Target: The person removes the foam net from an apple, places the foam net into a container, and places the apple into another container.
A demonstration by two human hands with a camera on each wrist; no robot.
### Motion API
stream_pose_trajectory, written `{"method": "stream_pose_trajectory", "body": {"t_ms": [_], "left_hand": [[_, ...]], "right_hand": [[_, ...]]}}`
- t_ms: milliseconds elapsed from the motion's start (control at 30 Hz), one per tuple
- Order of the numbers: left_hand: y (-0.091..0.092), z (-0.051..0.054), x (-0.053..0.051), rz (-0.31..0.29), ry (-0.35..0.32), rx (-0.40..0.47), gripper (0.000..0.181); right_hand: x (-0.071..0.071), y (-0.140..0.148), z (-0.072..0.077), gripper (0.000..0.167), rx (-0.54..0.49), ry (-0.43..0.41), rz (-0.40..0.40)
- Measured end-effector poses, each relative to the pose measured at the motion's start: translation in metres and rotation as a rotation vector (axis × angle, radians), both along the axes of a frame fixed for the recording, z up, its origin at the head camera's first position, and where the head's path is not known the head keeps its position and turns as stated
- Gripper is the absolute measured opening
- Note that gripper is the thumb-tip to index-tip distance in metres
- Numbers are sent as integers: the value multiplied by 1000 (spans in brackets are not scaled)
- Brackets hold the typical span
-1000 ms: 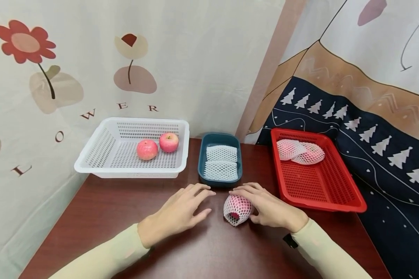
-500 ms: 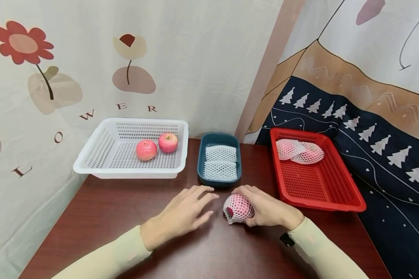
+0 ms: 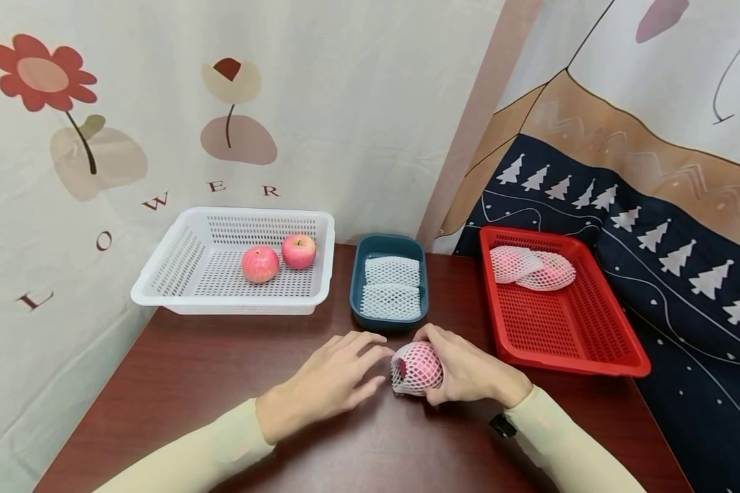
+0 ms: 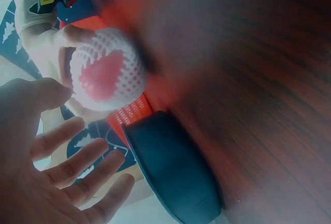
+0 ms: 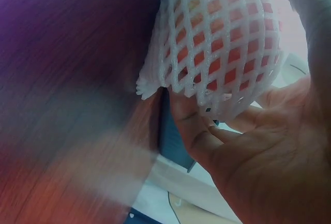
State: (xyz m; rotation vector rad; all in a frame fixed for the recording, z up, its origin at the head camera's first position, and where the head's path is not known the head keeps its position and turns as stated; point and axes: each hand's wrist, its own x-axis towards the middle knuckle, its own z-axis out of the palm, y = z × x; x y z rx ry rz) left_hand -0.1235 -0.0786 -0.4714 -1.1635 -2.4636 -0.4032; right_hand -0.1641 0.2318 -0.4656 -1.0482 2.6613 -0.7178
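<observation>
An apple in a white foam net (image 3: 421,368) sits on the brown table in front of the blue-green tray, the net's open end facing left. My right hand (image 3: 471,370) grips it from the right, thumb on the near side and fingers over the far side; the right wrist view shows the netted apple (image 5: 220,43) against the fingers. Just left of it is my left hand (image 3: 327,376), its fingers spread and relaxed, holding nothing. In the left wrist view that hand (image 4: 62,157) is beside the netted apple (image 4: 107,71), red skin showing through the net's opening.
A white basket (image 3: 240,301) with two bare apples (image 3: 260,264) stands at the back left. The blue-green tray (image 3: 390,324) at the back middle holds foam nets (image 3: 391,301). On the right, a red basket (image 3: 567,363) contains two netted apples (image 3: 549,271). Printed cloth hangs behind.
The netted apple has turned so its open end points more to the left, and my right hand's grip has closed around it. My left hand has moved slightly right, closer to it.
</observation>
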Motion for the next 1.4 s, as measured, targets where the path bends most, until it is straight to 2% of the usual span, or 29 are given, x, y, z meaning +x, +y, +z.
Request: {"method": "stream_pose_trajectory", "body": {"t_ms": [367, 633, 800, 1100, 1300, 1400], "left_hand": [[5, -3, -2, -45, -6, 57, 38], [5, -1, -2, -53, 47, 120, 29], [6, 1, -2, -77, 56, 178, 26], [5, 2, -1, -132, 54, 300, 35], [3, 6, -1, -149, 45, 337, 42], [1, 8, -1, -166, 67, 357, 44]], "right_hand": [[1, -5, 3, 80, -81, -9, -16], [4, -10, 10, 79, -128, -10, -22], [6, -14, 14, 79, -146, -23, -26], [8, -21, 16, 81, -167, -17, -33], [10, -26, 19, 82, -190, 9, -39], [10, -29, 21, 81, -195, 3, -41]]}}
